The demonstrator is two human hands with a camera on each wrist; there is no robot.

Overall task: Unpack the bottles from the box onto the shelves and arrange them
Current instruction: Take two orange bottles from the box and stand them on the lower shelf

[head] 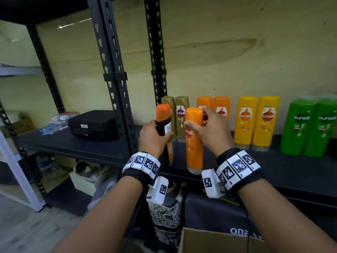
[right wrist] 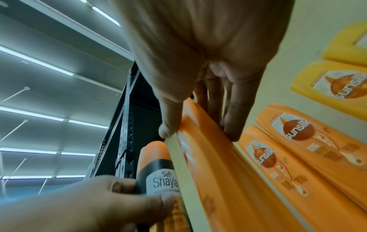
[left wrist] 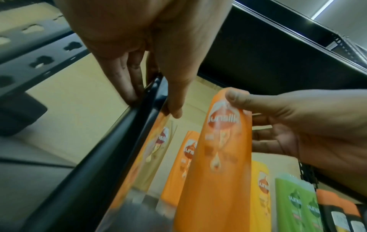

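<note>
Holding one bottle in each hand in front of the black shelf (head: 284, 172): your left hand (head: 154, 137) is wrapped around the black-and-orange bottle (head: 164, 128), thumb across its white label, fingers curled round the far side. Your right hand (head: 212, 130) pinches the plain orange bottle (head: 194, 141) near its top, thumb on the front, fingers clamped behind. Both bottles are upright, side by side just above the shelf's front edge, not clearly touching it. At the back of the shelf stand pairs in a row: two gold bottles (head: 175, 115) behind your left hand, two orange bottles (head: 221, 105) behind your right, then two yellow bottles (head: 255, 121) and two green bottles (head: 308, 128) further right. The cardboard box (head: 215, 241) sits below the shelf, near your right forearm.
</note>
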